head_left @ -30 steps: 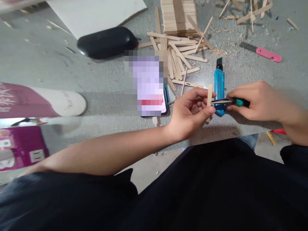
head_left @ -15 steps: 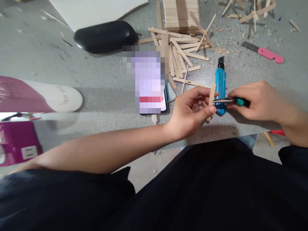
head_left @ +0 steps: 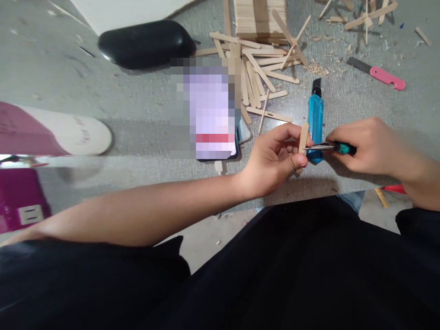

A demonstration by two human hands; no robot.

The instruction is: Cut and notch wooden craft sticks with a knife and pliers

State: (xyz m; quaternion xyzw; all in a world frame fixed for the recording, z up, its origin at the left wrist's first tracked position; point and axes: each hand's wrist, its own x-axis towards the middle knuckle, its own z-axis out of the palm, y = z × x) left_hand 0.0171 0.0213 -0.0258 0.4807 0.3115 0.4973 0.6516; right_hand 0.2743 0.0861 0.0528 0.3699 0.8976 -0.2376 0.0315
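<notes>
Between the thumb and fingers of my left hand is a wooden popsicle stick, held nearly upright in the view. My right hand is closed round the green and black handles of needle-nose pliers. The pliers' pointed tips meet the middle of the stick, at its right edge. Whether the jaws pinch the wood or only touch it I cannot tell. Just behind the pliers a blue utility knife lies on the grey table, its black end pointing away from me.
Loose popsicle sticks lie in a heap before a stacked bundle. A pink folding knife is at the right. A phone with a cable, a black case, a pink-and-white bottle and a purple box stand left.
The camera view has shifted slightly, so things on the left sit a little higher and further left. Both hands keep their grip, with the pliers' tips still at the stick.
</notes>
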